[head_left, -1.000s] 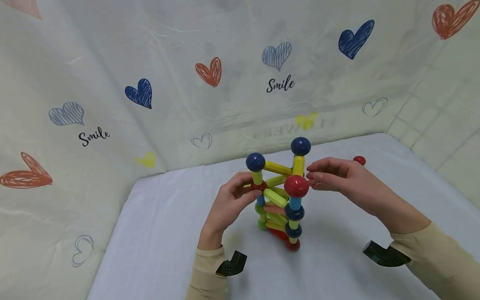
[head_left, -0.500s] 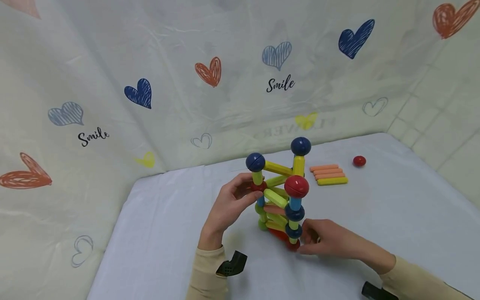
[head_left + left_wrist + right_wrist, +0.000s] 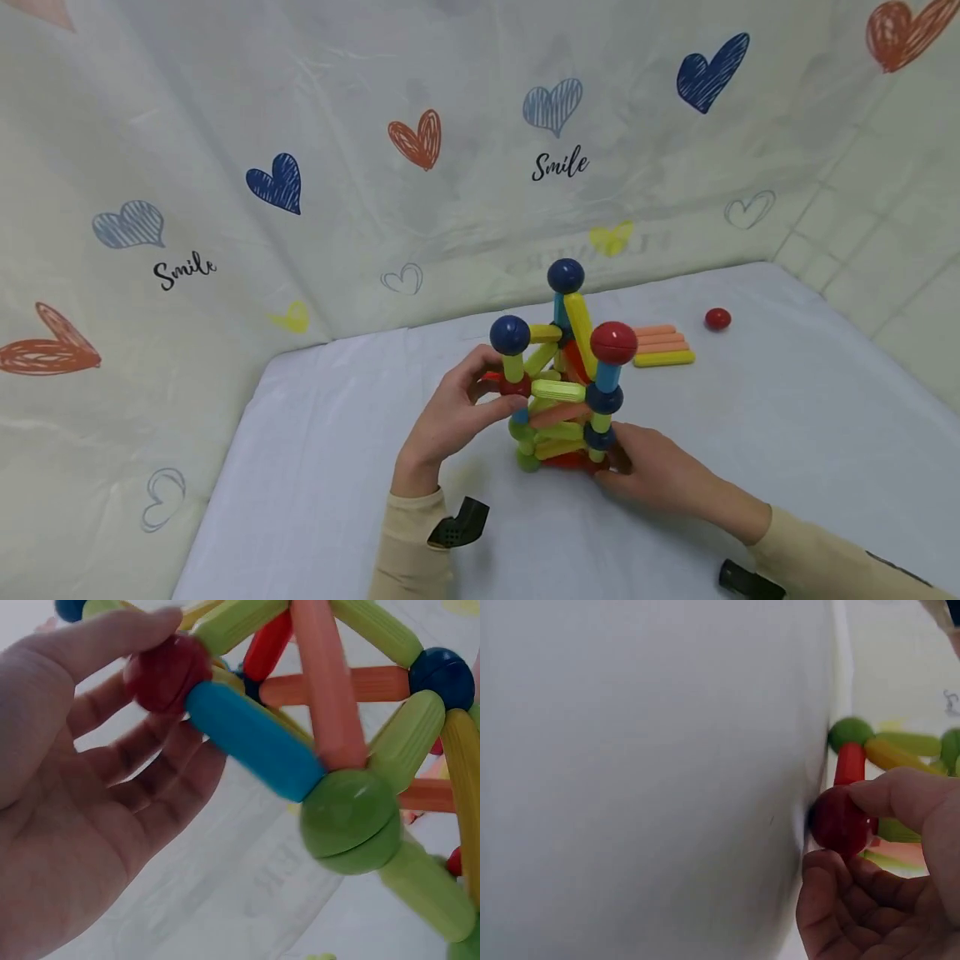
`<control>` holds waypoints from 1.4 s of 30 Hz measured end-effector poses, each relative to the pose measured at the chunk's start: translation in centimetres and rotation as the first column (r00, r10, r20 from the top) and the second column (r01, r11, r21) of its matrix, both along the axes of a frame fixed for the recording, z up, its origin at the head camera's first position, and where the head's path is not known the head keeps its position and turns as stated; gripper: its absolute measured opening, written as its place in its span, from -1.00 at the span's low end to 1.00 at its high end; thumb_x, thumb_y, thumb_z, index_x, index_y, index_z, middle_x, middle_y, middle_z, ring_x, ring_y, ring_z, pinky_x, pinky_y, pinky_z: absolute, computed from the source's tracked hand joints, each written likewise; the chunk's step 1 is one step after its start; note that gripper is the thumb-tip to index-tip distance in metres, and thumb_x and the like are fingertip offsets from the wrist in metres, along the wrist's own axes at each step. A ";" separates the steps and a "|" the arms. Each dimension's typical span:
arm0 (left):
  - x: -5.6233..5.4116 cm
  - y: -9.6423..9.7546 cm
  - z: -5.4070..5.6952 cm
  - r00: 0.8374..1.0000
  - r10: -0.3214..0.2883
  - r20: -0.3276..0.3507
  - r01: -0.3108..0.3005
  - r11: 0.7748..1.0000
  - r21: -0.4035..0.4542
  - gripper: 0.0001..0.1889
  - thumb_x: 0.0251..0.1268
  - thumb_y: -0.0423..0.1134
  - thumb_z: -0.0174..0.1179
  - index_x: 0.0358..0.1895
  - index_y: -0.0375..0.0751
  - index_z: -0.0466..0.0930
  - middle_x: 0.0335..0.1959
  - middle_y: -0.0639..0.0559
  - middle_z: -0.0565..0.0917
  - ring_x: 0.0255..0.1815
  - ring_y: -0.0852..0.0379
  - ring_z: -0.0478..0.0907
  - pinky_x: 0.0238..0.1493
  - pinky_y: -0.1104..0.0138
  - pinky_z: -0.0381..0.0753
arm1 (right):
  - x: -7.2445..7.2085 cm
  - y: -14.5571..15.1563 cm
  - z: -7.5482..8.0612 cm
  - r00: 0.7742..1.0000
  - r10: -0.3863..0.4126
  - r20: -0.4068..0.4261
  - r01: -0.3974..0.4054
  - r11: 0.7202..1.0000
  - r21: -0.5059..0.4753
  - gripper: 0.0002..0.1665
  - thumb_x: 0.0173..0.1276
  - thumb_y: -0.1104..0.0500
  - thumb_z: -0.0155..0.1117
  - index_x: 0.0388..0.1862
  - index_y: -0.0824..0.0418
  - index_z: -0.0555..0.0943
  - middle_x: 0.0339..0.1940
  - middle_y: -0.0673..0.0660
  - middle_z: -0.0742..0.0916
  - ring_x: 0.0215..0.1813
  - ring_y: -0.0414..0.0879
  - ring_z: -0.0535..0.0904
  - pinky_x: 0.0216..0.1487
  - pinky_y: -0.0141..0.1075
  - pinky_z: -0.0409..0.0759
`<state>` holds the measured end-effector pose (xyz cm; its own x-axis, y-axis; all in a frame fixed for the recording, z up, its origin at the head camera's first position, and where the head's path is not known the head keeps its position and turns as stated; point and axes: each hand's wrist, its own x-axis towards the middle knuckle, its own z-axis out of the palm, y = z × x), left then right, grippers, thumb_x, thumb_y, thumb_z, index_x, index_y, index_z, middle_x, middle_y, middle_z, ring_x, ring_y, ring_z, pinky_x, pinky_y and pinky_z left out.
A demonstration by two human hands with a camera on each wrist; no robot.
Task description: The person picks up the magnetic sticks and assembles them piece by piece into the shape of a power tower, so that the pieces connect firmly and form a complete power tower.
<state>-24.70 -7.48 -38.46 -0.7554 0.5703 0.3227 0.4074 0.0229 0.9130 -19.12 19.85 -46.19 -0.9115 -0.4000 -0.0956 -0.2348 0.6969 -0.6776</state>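
A tower of magnetic sticks and balls (image 3: pixel 558 391) stands upright on the white-covered table. It has navy, red and green balls joined by yellow, lime, blue, orange and red sticks. My left hand (image 3: pixel 450 421) holds a red ball (image 3: pixel 166 675) on the tower's left column, thumb on one side and fingers behind. Below that ball, a blue stick (image 3: pixel 255 739) leads to a green ball (image 3: pixel 351 821). Low at the right corner, my right hand (image 3: pixel 663 475) pinches another red ball (image 3: pixel 841 822) at the base between thumb and fingers. A larger red ball (image 3: pixel 614 342) tops the right column.
Behind the tower to the right lie several loose sticks, orange ones and a yellow stick (image 3: pixel 663 358). A single red ball (image 3: pixel 717 319) sits farther right. A hanging sheet with printed hearts (image 3: pixel 405 208) backs the table.
My right hand has come down from the tower's upper right side to the base ball. The tower has turned: its front right column shifted right and back, its rear column left. The left hand keeps its hold.
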 end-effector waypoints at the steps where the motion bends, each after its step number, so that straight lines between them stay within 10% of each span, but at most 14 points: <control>1: 0.1 -0.1 0.1 1.000 -0.026 -0.007 0.026 1.000 -0.005 -0.67 0.25 -0.37 0.31 0.04 -0.13 0.49 -0.06 -0.03 0.55 -0.01 -0.01 0.55 0.16 0.15 0.55 | -0.2 0.3 0.0 1.000 -0.004 -0.008 0.004 1.000 -0.007 -0.62 0.22 0.10 0.44 -0.03 0.09 0.52 -0.45 -0.09 0.54 -0.35 -0.16 0.45 -0.39 -0.37 0.47; 8: 0.4 -0.7 0.6 0.959 -0.279 -0.059 0.278 0.960 -0.019 -0.65 0.30 -0.45 0.24 0.13 -0.27 0.49 0.04 -0.13 0.53 0.07 -0.05 0.52 0.09 0.07 0.59 | -2.2 1.6 -0.3 0.995 -0.028 -0.092 0.028 1.000 -0.003 -0.73 0.28 0.14 0.40 -0.08 0.13 0.57 -0.40 -0.10 0.59 -0.33 -0.18 0.48 -0.32 -0.38 0.54; 12: 0.6 -0.5 0.7 0.943 -0.321 -0.090 0.316 0.947 -0.065 -0.65 0.38 -0.41 0.16 0.20 -0.33 0.49 0.09 -0.15 0.57 0.10 -0.06 0.55 0.10 0.11 0.60 | -3.6 1.8 -0.6 0.992 -0.041 -0.123 0.043 0.999 0.015 -0.71 0.26 0.20 0.41 -0.07 0.21 0.59 -0.32 -0.07 0.65 -0.28 -0.19 0.53 -0.23 -0.33 0.61; 15: 0.5 -0.2 0.6 0.962 -0.240 -0.135 0.235 0.971 -0.053 -0.70 0.42 -0.40 0.11 0.16 -0.33 0.53 0.03 -0.18 0.61 0.03 -0.09 0.59 0.08 0.15 0.61 | -4.6 2.3 -0.5 0.992 -0.053 -0.119 0.056 0.998 0.020 -0.71 0.28 0.22 0.39 -0.04 0.26 0.59 -0.30 -0.04 0.67 -0.25 -0.16 0.56 -0.18 -0.27 0.63; 19: 0.3 -0.1 0.3 0.995 0.020 -0.096 -0.013 0.997 0.073 -0.80 0.43 -0.39 0.12 0.04 -0.33 0.56 -0.05 -0.21 0.61 -0.07 -0.17 0.59 0.02 0.19 0.63 | -5.8 4.0 0.1 0.974 -0.126 -0.188 0.141 0.988 0.070 -0.67 0.29 0.25 0.36 -0.01 0.35 0.57 -0.25 0.11 0.68 -0.18 -0.01 0.60 -0.13 -0.10 0.66; 24: -0.2 0.3 -0.1 0.965 0.259 0.048 -0.263 0.955 0.136 -0.71 0.44 -0.22 0.16 0.13 -0.25 0.50 0.06 -0.09 0.55 0.09 -0.07 0.54 0.07 0.23 0.61 | -7.1 7.1 0.4 0.911 -0.180 -0.372 0.285 0.925 0.250 -0.57 0.22 0.32 0.40 0.04 0.45 0.54 -0.05 0.40 0.63 -0.01 0.28 0.54 -0.02 0.14 0.59; 35: -0.3 1.0 -0.2 0.983 0.176 0.057 -0.181 0.978 0.104 -0.59 0.43 -0.43 0.09 0.30 -0.32 0.42 0.21 -0.15 0.50 0.20 -0.02 0.52 0.16 0.25 0.55 | -7.2 9.1 0.1 0.903 -0.058 -0.426 0.245 0.883 0.400 -0.68 0.12 0.36 0.46 -0.12 0.37 0.64 -0.28 0.26 0.62 -0.27 0.12 0.52 -0.23 0.00 0.64; 42: -0.3 0.2 0.1 0.977 0.208 0.046 -0.212 0.972 0.098 -0.67 0.33 -0.49 0.18 0.14 -0.37 0.55 0.07 -0.16 0.52 0.13 -0.04 0.52 0.17 0.23 0.55 | -6.7 8.8 0.7 0.948 0.001 -0.319 0.142 0.895 0.423 -0.76 0.12 0.34 0.47 -0.24 0.22 0.62 -0.39 0.05 0.65 -0.35 -0.04 0.53 -0.34 -0.12 0.65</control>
